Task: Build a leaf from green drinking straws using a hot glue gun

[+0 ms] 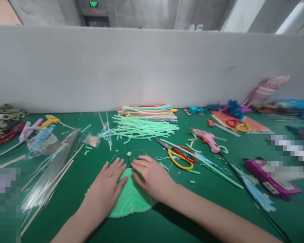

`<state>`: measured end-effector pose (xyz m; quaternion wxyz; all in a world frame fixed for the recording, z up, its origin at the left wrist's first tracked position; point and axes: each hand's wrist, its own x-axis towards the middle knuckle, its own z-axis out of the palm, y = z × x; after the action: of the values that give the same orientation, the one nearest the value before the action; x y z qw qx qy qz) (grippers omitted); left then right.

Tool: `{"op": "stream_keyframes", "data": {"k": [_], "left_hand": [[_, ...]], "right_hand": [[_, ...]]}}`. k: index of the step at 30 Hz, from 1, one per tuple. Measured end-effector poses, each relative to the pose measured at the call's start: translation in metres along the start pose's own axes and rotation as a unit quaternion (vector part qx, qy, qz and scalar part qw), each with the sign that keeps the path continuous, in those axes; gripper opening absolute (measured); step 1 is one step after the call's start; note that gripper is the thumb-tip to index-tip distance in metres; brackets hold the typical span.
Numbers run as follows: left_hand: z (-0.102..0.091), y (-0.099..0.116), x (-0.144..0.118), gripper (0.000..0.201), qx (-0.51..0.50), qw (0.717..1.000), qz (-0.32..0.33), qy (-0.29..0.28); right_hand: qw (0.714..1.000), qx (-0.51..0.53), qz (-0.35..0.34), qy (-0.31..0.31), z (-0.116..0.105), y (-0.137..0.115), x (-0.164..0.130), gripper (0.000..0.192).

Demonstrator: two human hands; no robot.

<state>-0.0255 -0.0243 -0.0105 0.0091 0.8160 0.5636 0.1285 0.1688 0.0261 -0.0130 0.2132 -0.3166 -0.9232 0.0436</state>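
Note:
A bright green, fuzzy fan-shaped piece [133,202] lies on the table before me, its wide scalloped edge towards me. My left hand [107,185] rests flat over its left side, fingers stretched out. Over the right side lies my right hand [153,177], also open, with its fingers pointing left. Both hands hide much of the piece. Just beyond the fingertips is a small pale green tuft [129,154], with thin curved lines on either side. Scissors [181,158] with red and yellow handles lie right of my right hand.
Behind the hands is a pile of pale green pipe cleaners [147,127], with a multicoloured bundle behind it. A pink glue gun [207,139] and a purple tool [268,177] lie right. Wooden sticks [53,189] and a yellow glue gun [47,121] are left. A grey partition [152,67] stands behind.

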Motion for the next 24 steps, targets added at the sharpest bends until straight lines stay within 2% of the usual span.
{"op": "stream_keyframes", "data": {"k": [3, 7, 12, 17, 21, 22, 24], "left_hand": [[-0.002, -0.007, 0.009, 0.032, -0.059, 0.997, -0.017, 0.043], [-0.002, -0.007, 0.015, 0.022, -0.102, 0.994, -0.014, 0.031], [0.002, -0.005, 0.012, 0.026, -0.093, 0.994, -0.037, 0.046], [0.005, -0.006, 0.005, 0.029, -0.045, 0.997, -0.025, 0.062], [0.015, 0.009, -0.015, 0.041, 0.010, 0.998, 0.021, 0.060], [0.019, 0.015, -0.021, 0.049, 0.031, 0.997, 0.023, 0.063], [0.027, 0.026, -0.032, 0.080, 0.078, 0.993, 0.032, 0.088]], "right_hand": [[0.998, 0.051, 0.039, -0.026, -0.004, 0.006, 0.005, 0.019], [0.990, 0.099, 0.090, -0.042, -0.001, 0.010, 0.008, 0.012], [0.982, 0.135, 0.125, -0.044, -0.003, 0.008, 0.007, 0.008], [0.985, 0.105, 0.132, -0.030, -0.004, 0.003, 0.000, 0.012], [0.994, 0.036, 0.102, -0.024, -0.003, -0.007, -0.011, 0.027], [0.995, 0.021, 0.098, -0.024, -0.002, -0.010, -0.014, 0.035], [0.995, -0.006, 0.096, -0.022, 0.000, -0.017, -0.020, 0.055]]}}
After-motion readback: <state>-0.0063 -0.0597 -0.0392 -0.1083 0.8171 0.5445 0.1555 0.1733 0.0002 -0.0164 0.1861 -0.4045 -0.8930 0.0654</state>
